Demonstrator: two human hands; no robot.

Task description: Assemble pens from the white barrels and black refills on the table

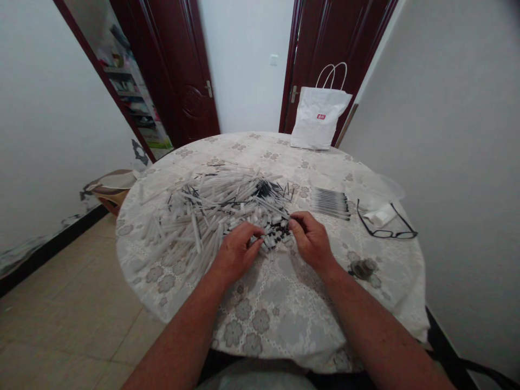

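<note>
Grip, left hand: left hand is curling its fingers narrow over small white and black pen pieces at the near edge of the pile; whether it is actually pinching one I cannot tell, since the fingertips are hiding it.
Grip, right hand: right hand is closing thumb and forefinger on what looks like a short white plastic pen part; the part itself is too small to name with certainty.
Head view, material: a big loose heap of translucent white plastic pen barrels is lying across the middle of the counter, spreading leftward from the hands, with a cluster of thin black refills mixed in towards its far side.
Head view, small parts: a little scatter of tiny black and white caps is sitting between the two hands, touching the heap.
Head view, finished side: a tidy row of assembled pens is lying side by side to the right of the heap, apart from it.
Head view, progress: judging by the sizes, the neat row is far smaller than the heap, so most of the work seems to be waiting.
Head view, counter: round counter under a cream floral lace cloth is carrying everything.
Head view, surroundings: black-framed spectacles are resting near the right edge beside a crumpled clear plastic bag; a white paper carrier bag is standing at the far rim against a dark red door.
</note>
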